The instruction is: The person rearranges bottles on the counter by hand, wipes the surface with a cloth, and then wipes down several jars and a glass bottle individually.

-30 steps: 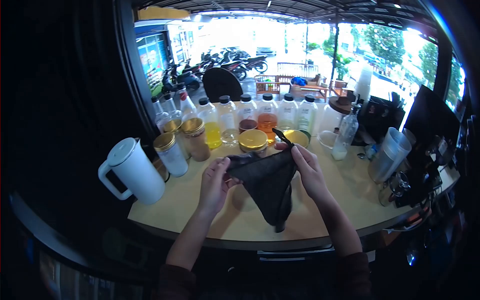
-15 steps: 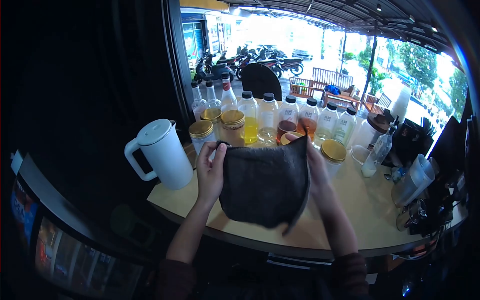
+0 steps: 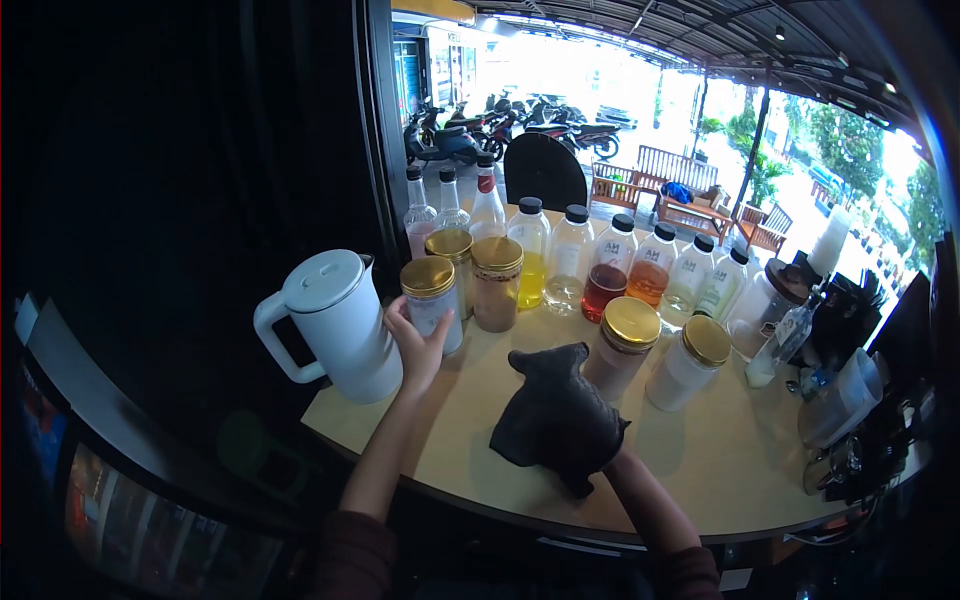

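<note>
My left hand (image 3: 416, 345) is closed around a clear jar with a gold lid (image 3: 430, 277), which stands beside the white pitcher (image 3: 343, 325). A black cloth (image 3: 560, 410) lies draped over my right hand (image 3: 620, 468), hiding its fingers; only the wrist side shows beneath the edge. The cloth hangs just over the table, in front of another gold-lidded jar (image 3: 628, 335). To the right of that stands one more jar with a gold lid (image 3: 690, 362). Behind my left hand are two further gold-lidded jars, one of them holding brown contents (image 3: 497, 290).
A row of black-capped bottles (image 3: 608, 270) lines the back of the wooden table (image 3: 460, 430), some with yellow, red or orange liquid. Glass bottles (image 3: 450, 200) stand at the back left. At right are a squeeze bottle (image 3: 775, 350) and a clear plastic jug (image 3: 845, 400).
Both hands were holding the cloth spread between them. My left hand has let go and taken hold of the jar; the cloth now covers my right hand, lower down. The view has shifted slightly.
</note>
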{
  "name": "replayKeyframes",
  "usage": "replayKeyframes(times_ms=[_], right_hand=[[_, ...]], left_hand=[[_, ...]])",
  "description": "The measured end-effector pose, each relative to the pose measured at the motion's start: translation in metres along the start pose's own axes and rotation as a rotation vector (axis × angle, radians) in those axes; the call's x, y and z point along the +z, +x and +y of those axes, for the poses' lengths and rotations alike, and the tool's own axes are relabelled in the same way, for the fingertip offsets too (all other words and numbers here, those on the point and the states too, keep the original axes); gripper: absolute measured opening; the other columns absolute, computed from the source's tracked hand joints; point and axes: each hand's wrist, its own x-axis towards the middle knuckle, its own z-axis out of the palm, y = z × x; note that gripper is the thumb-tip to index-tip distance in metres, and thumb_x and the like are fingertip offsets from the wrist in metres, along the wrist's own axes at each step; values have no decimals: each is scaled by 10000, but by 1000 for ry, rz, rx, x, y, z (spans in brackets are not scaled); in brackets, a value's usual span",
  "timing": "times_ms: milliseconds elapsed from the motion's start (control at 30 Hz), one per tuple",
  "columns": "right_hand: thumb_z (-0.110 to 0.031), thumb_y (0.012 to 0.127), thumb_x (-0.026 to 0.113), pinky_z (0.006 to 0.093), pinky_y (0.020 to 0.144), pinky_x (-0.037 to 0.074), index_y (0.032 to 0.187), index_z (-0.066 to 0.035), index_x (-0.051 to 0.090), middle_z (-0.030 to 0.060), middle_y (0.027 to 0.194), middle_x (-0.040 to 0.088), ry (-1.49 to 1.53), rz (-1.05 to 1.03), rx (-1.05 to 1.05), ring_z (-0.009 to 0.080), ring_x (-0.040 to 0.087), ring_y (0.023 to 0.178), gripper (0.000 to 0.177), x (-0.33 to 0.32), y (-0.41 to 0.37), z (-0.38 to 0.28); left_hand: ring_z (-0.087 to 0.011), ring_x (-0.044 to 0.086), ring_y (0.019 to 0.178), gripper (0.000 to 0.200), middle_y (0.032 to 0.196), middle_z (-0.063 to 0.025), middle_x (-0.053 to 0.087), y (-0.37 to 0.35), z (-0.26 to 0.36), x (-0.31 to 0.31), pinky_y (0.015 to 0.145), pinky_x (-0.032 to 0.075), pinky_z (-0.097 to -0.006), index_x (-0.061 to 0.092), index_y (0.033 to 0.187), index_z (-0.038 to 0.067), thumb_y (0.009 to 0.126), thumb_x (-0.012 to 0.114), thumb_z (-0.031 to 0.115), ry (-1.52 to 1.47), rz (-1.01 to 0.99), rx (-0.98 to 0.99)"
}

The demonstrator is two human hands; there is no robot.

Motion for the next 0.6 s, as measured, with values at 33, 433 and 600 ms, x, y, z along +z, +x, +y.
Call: replayKeyframes(times_ms=[33, 433, 600], right_hand=[[-152, 798, 701, 344, 961, 405, 1225, -37, 515, 112, 1132, 543, 236, 144, 108, 263, 517, 1077, 480, 2, -3, 0], [-131, 811, 650, 322, 833, 429, 1127, -39, 510, 97, 1039, 545, 33, 298, -3, 233, 535, 930, 358, -1, -18, 32], [-101, 826, 632, 312, 930, 400, 1225, -30, 451, 102, 1117, 537, 109, 594, 19, 225, 516, 1052, 444, 1, 5, 46]], left_hand=[[-304, 515, 1081, 707, 1224, -208, 459, 7, -4, 6, 930, 400, -391, 385, 1228, 3, 723, 801, 272, 89, 10, 50], [-213, 586, 1058, 761, 1155, -122, 576, -4, 55, -6, 924, 466, -353, 430, 1231, 7, 633, 868, 180, -406, -354, 132], [-221, 573, 1098, 854, 1192, -130, 554, -61, 100, -34, 971, 463, -360, 384, 1270, -5, 605, 892, 166, -537, -685, -200]])
